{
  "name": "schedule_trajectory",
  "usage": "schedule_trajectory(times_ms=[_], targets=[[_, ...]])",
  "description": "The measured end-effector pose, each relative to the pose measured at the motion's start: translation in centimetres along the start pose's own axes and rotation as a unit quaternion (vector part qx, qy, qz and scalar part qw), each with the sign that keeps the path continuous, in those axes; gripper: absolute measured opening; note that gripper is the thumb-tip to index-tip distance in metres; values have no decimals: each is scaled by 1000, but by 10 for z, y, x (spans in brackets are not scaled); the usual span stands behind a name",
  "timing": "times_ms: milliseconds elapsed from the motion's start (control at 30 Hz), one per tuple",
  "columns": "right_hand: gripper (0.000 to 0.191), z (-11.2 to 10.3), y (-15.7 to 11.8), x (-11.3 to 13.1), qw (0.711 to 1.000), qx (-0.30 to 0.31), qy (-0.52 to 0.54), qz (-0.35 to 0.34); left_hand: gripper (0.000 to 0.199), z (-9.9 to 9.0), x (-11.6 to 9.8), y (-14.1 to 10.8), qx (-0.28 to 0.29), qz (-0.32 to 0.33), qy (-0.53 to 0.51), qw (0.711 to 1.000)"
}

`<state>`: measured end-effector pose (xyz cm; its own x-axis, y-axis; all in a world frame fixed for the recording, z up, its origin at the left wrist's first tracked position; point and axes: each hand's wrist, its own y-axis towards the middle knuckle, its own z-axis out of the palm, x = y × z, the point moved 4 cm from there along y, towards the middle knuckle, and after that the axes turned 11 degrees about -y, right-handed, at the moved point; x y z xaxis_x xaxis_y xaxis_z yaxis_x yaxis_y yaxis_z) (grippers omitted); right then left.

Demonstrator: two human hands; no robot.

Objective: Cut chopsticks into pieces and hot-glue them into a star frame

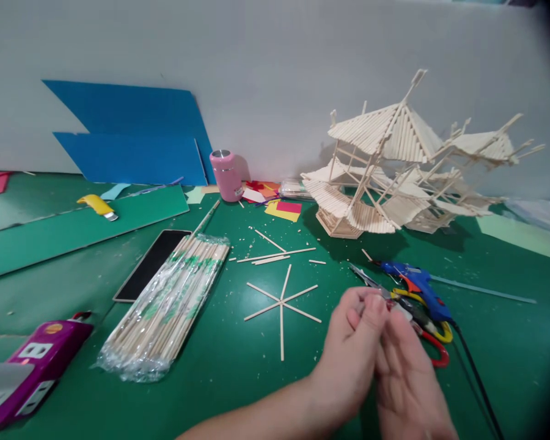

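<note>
My left hand (pixel 348 351) and my right hand (pixel 407 379) meet at the lower right, above the green table. Their fingertips press together, and whatever is between them is hidden. To their left lies a star of thin wooden sticks (pixel 282 330), several arms spreading from one centre. Just beyond my fingers are metal pointed jaws (pixel 364 275), with yellow handles (pixel 447 333) and red handles (pixel 440 354) partly covered by my hands. A blue hot glue gun (pixel 424 287) rests beside these tools. Loose sticks (pixel 275 254) lie past the star.
A model pavilion of sticks (pixel 389 140) stands at the back right. On the left are a plastic pack of sticks (pixel 169 305), a dark phone (pixel 149 263), a purple power strip (pixel 41 360) and a yellow cutter (pixel 96 205). A pink flask (pixel 227 177) stands near blue boards (pixel 137 134).
</note>
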<state>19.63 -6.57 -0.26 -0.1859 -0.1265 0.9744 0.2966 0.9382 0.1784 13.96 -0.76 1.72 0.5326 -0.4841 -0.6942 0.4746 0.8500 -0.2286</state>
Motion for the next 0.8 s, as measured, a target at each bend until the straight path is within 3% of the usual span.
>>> schedule_trajectory(times_ms=[67, 133, 200, 333, 433, 533, 633, 733, 800], targets=[[38, -14, 1, 3, 996, -58, -66, -34, 22, -11, -7, 2, -46, 35, 49, 997], [12, -36, 7, 4, 972, -145, -173, -71, 17, -24, -11, 0, -59, 51, 138, 987], [23, -58, 19, -3, 948, -166, -257, -88, 25, -39, -10, -8, -46, 37, 233, 971], [18, -95, 43, -35, 881, -126, -451, -68, 36, -70, -9, -35, -6, 59, 356, 932], [31, -110, 48, -57, 827, -84, -552, -64, 38, -94, -18, -53, -30, 128, 420, 898], [31, -118, 47, -67, 800, -60, -595, -60, 29, -114, -37, -60, -95, 219, 456, 857], [33, -131, 52, -68, 781, -91, -617, -19, 7, -121, -57, -54, -114, 311, 487, 808], [42, -144, 67, -72, 744, -108, -658, 31, 13, -121, -70, -43, -114, 391, 526, 747], [49, -149, 79, -80, 735, -101, -668, 52, 14, -120, -72, -37, -95, 437, 571, 688]])
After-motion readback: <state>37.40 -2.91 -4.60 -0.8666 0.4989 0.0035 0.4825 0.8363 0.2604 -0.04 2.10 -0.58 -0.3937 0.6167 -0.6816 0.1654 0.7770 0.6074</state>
